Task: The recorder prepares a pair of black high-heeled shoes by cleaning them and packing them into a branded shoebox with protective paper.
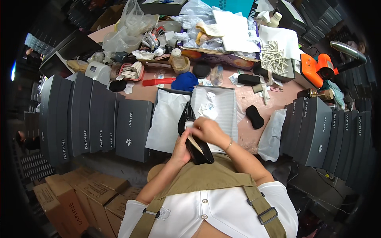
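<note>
A glossy black pointed shoe (201,154) is tilted in front of my apron, toe pointing away and pale insole showing. My left hand (181,150) grips it from the left side, thumb up near the opening. My right hand (211,131) reaches over from the right, slightly blurred, with its curled fingers at the shoe's opening. Beneath those fingertips shows a wad of white paper (189,124), partly hidden. Behind the shoe lies an open shoebox (228,107), lined with white paper and holding small white packets (208,112). White tissue (164,129) spreads over its left half.
Dark grey shoeboxes (133,129) stand in rows on the left, and more shoeboxes (313,131) on the right. A blue cloth (185,81), a black sponge (254,117), an orange tool (317,69) and a tray of white sticks (274,59) surround the work area. Cartons (87,194) sit lower left.
</note>
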Available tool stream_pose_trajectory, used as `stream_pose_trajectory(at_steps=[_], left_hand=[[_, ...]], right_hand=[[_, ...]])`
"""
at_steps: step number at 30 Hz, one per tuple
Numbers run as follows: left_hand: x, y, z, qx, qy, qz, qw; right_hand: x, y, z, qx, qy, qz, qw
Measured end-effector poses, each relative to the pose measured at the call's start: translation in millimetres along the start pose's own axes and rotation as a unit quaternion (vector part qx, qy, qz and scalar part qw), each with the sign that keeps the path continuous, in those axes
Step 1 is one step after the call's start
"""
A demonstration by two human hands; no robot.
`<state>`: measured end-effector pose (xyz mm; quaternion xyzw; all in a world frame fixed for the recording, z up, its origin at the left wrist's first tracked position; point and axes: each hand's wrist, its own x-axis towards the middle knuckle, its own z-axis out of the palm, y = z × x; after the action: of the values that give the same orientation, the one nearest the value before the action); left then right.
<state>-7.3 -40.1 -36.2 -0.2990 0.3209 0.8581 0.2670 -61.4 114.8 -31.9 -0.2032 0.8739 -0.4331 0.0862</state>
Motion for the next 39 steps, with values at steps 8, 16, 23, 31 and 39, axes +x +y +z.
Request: stream_pose_trajectory(at_steps=[8,16,23,31,39], left_hand=[[2,6,-1,0.025,0.034,0.079,0.996],[-1,-12,19,0.069,-0.007,0.124,0.99],[-1,-24,11,0.05,0.027,0.084,0.995],[1,1,13,0.023,0.02,0.072,0.997],[7,5,5,-0.024,0.067,0.112,0.991]], right_hand=[[5,91,7,-0.118,0.078,0.12,0.983],[16,-13,-2,-0.168,0.018,-0.033,0.985],[32,10,27,-0.281,-0.029,0.026,0.959],[65,138,-23,-0.128,-0.013,0.174,0.976],[52,107,-20,0.028,0.089,0.088,0.992]])
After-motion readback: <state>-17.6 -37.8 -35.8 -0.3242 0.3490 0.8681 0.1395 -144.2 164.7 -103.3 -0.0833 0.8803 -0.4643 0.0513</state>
